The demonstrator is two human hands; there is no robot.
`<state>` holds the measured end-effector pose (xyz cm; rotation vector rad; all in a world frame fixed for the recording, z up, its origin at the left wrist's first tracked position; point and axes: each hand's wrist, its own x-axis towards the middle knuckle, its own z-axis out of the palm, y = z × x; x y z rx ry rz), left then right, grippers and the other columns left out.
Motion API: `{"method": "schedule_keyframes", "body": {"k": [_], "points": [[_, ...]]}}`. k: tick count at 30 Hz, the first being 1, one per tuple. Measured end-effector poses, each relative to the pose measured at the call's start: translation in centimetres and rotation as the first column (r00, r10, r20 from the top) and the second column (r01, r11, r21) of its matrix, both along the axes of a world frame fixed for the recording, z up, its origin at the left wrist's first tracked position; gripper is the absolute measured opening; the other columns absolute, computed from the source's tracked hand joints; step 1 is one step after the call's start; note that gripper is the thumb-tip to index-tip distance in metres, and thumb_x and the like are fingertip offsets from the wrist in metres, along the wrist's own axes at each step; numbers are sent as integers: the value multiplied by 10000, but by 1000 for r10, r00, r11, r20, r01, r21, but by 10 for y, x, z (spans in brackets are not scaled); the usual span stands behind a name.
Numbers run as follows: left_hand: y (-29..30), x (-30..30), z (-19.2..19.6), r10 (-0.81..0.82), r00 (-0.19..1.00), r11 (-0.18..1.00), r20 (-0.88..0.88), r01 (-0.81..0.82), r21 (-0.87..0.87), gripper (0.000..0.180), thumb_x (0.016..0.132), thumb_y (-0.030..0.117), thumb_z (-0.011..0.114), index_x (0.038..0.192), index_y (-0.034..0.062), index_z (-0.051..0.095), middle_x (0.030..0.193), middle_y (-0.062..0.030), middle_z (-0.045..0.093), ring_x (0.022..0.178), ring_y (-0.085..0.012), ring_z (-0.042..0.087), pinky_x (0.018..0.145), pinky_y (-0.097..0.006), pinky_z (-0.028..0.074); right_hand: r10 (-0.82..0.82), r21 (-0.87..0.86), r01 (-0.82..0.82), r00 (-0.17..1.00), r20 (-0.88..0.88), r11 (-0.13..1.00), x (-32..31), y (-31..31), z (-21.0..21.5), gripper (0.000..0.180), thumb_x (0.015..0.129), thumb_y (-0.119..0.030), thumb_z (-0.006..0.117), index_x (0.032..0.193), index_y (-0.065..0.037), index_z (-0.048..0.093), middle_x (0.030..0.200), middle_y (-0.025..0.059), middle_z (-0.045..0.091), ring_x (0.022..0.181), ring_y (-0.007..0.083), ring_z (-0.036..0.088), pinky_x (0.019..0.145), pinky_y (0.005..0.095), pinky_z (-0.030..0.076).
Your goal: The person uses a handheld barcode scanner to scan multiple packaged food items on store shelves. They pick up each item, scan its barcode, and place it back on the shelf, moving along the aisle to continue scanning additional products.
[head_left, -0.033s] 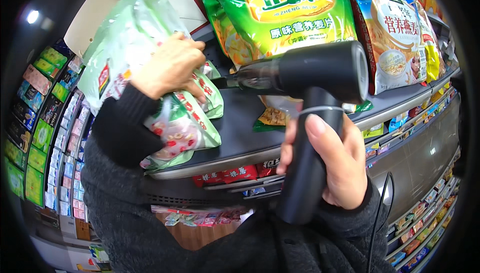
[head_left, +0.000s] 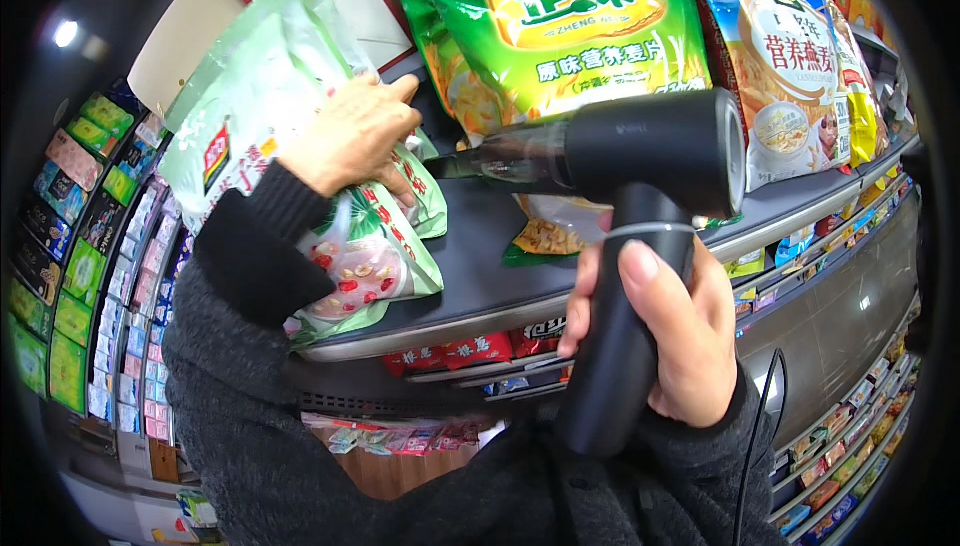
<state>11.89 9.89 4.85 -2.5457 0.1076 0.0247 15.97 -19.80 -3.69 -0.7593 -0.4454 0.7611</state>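
One bare right hand (head_left: pixel 695 351) wraps round a matte-black, pistol-shaped handheld vacuum (head_left: pixel 640 141), mid-scene, its clear nozzle (head_left: pixel 520 156) pointing left over a grey shelf (head_left: pixel 475 246). The bent left hand (head_left: pixel 355 136) touches at least two glossy pale-green pouches (head_left: pixel 270 86), left; whether it pinches, I cannot tell. Far right stands one shiny blue-and-white cereal bag (head_left: pixel 790 81).

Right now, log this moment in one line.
left hand: against pale green bags | right hand: gripping black handheld blower | nozzle: pointing left over grey shelf
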Motion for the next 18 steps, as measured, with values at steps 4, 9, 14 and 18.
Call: {"method": "schedule_keyframes", "body": {"k": [4, 9, 14, 18], "points": [[18, 16, -19, 125, 992, 991, 21, -126, 44, 937, 343, 442, 923, 1088, 20, 542, 1094, -113, 515, 943, -332, 610, 763, -439, 511, -19, 33, 19, 1000, 21, 999, -1, -14, -2, 316, 926, -146, 644, 1093, 73, 489, 858, 126, 628, 712, 186, 638, 675, 324, 538], [11, 27, -26, 389, 921, 885, 21, -381, 267, 1025, 277, 667, 870, 1028, 24, 599, 981, -95, 561, 941, -251, 614, 814, -380, 491, -20, 16, 20, 1000, 17, 1000, 2, -17, -4, 360, 921, -135, 643, 1147, 88, 472, 839, 120, 626, 712, 183, 633, 677, 321, 531], [14, 25, -24, 393, 919, 882, 11, -380, 278, 948, 307, 696, 853, 952, 36, 634, 954, -68, 572, 963, -230, 598, 883, -351, 453, -48, 9, 48, 996, 70, 999, 0, -6, -7, 439, 898, -186, 662, 1213, 48, 466, 874, 148, 611, 694, 212, 644, 629, 338, 553], [16, 18, -17, 290, 957, 940, 17, -288, 183, 849, 348, 608, 883, 930, 39, 644, 918, -63, 573, 948, -237, 603, 867, -345, 453, -56, -20, 59, 987, 148, 998, 2, 4, -2, 382, 901, -171, 646, 1172, 39, 477, 898, 152, 613, 704, 209, 642, 638, 336, 552]]}}
